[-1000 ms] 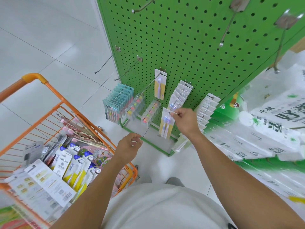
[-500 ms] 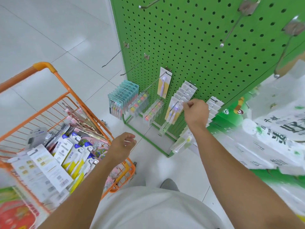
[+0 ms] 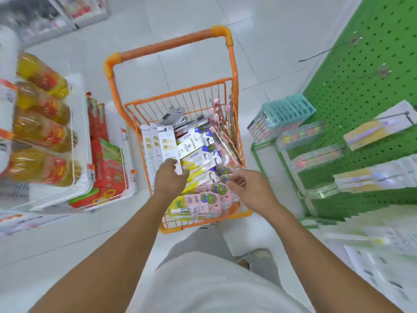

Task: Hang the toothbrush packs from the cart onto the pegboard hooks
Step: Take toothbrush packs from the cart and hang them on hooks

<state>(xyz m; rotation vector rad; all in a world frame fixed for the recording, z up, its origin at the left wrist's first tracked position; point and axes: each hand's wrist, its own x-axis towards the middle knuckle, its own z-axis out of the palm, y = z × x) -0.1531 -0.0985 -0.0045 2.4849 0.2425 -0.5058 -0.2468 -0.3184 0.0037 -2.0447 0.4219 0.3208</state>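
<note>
On a white tiled shop floor, the left hand (image 3: pixel 169 177) pinches a white pack (image 3: pixel 165 143) at the orange cart's (image 3: pixel 234 71) middle while the right hand (image 3: pixel 248 188) hovers loosely curled and empty over pink packs (image 3: pixel 203 199) at its near edge, so picking seems underway, next calling for lifting one to the pegboard (image 3: pixel 361 86) hooks at right.

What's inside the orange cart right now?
The orange cart holds piled toothbrush packs: white, yellow-blue, pink cartoon ones. Both hands, left hand and right hand, hide some; lower layers are covered.
</note>
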